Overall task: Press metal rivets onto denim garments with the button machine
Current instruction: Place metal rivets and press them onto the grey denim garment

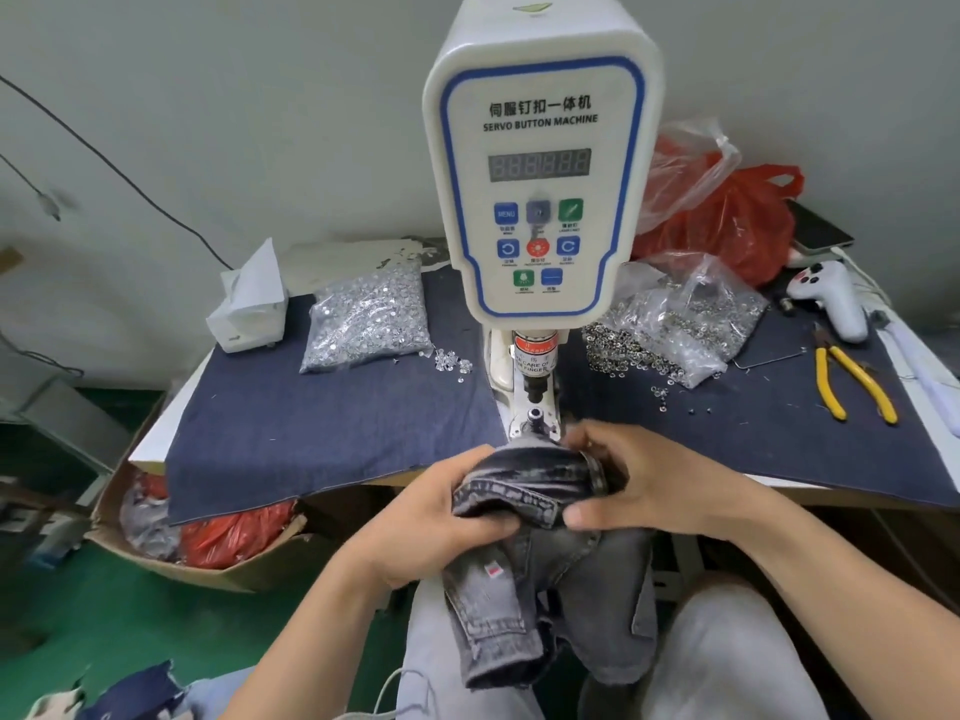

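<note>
A small grey denim garment [550, 579] hangs over my lap, its waistband bunched up in front of the white servo button machine [540, 163]. My left hand [441, 522] grips the waistband from the left, thumb on top. From the right, my right hand [649, 480] pinches the same waistband, its fingers curled over the top edge. The machine's lower die [535, 415] stands just behind the cloth, with the punch [534, 392] a little above it. A bag of silver rivets [369, 319] lies left of the machine, and a bag of ring-shaped parts [670, 324] lies right.
Dark denim cloth [311, 433] covers the table. Yellow-handled pliers [852, 381] and a white handheld controller [831, 298] lie at the right, a tissue box [249, 304] at the left, red plastic bags [727, 215] behind. A cardboard box [208, 553] stands on the green floor.
</note>
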Demonstrator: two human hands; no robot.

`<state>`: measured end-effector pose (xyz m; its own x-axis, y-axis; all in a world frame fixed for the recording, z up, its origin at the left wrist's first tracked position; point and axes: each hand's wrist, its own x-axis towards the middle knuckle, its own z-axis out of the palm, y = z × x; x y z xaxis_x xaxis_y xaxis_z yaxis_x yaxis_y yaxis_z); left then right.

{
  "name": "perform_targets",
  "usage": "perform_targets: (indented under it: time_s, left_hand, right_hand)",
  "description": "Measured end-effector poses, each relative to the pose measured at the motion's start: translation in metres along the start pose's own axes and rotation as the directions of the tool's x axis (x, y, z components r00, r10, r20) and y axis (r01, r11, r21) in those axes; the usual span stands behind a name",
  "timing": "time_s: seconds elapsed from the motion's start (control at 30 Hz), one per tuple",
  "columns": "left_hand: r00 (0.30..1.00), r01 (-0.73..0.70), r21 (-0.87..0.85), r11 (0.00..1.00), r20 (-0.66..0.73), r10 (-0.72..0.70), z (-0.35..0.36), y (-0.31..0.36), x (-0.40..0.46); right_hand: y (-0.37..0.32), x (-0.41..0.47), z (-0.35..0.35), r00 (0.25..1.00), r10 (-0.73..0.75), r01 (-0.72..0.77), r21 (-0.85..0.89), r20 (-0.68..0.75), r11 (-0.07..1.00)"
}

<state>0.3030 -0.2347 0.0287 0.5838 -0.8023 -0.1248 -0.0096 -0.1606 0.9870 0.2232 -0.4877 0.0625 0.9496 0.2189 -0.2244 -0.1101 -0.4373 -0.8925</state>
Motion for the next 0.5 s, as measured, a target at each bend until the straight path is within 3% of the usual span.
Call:
perform_targets:
  time_s: [0.1,0.2,0.27,0.37,0.5]
  left_hand:
    - [1.0,-0.009,0.052,0.999,-0.022,0.01,0.016,0.003,-0.006]
    - [0.998,0.044,-0.214,0.976,-0.028,-0.051,0.025,0.009,-0.007]
    - [0.998,0.059,-0.273,0.96,-0.014,-0.065,0.026,0.01,-0.008]
    - [0.996,0.059,-0.21,0.976,-0.049,-0.07,0.025,0.012,-0.009]
    - [0.993,0.045,-0.046,0.998,-0.107,-0.049,0.027,0.016,-0.015]
  right_hand:
    - [0.001,-0.011,0.009,0.997,0.015,-0.007,-0.118,0.071,0.993]
    - [0.002,-0.015,0.007,0.999,0.009,-0.011,0.047,0.034,0.999]
    - [0.001,-0.018,0.008,0.999,0.011,-0.017,0.142,0.045,0.99]
    - [-0.001,-0.021,0.012,0.999,0.037,-0.041,0.159,0.028,0.987]
    - [0.0,-0.025,0.013,1.0,0.026,-0.027,-0.061,-0.008,0.998]
